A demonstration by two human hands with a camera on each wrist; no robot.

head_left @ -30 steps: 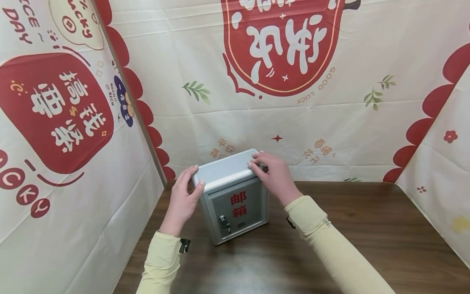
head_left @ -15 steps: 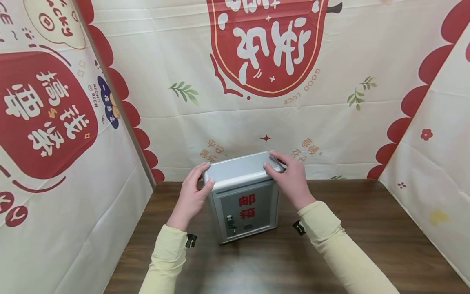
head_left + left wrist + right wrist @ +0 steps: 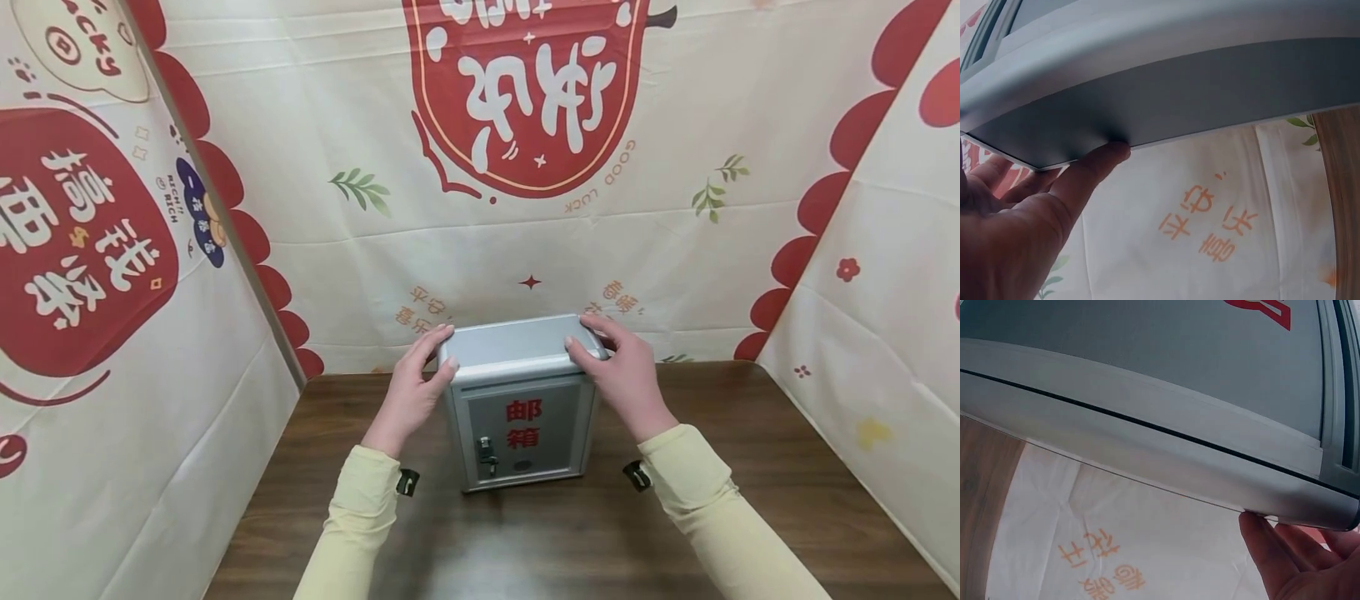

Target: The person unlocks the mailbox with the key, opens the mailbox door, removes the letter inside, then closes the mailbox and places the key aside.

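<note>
Box: a silver mailbox (image 3: pixel 521 400) stands upright on the table (image 3: pixel 750 500), close to the back cloth, front facing the camera, red characters on its door.
Lock: small lock (image 3: pixel 485 454) low on the door's left, door closed; whatever is inside can't be seen.
Left hand: left hand (image 3: pixel 411 392) clasps the lid's left end, fingers curled over the top edge, thumb on the front corner.
Right hand: right hand (image 3: pixel 626 375) wraps the lid's right end the same way, fingers lying over the top.
Left wrist view: here's the underside the head view misses, with a thumb (image 3: pixel 1094 172) pressed up under the lid's overhang.
Right wrist view: fingertips (image 3: pixel 1260 540) meet the lid's lower edge, and the dark seam along the lid shows.
Backdrop: cream cloth (image 3: pixel 675 250) with red prints hangs behind and on both sides of the table.
Sleeves: pale yellow sleeves (image 3: pixel 352 517) cover both arms.
</note>
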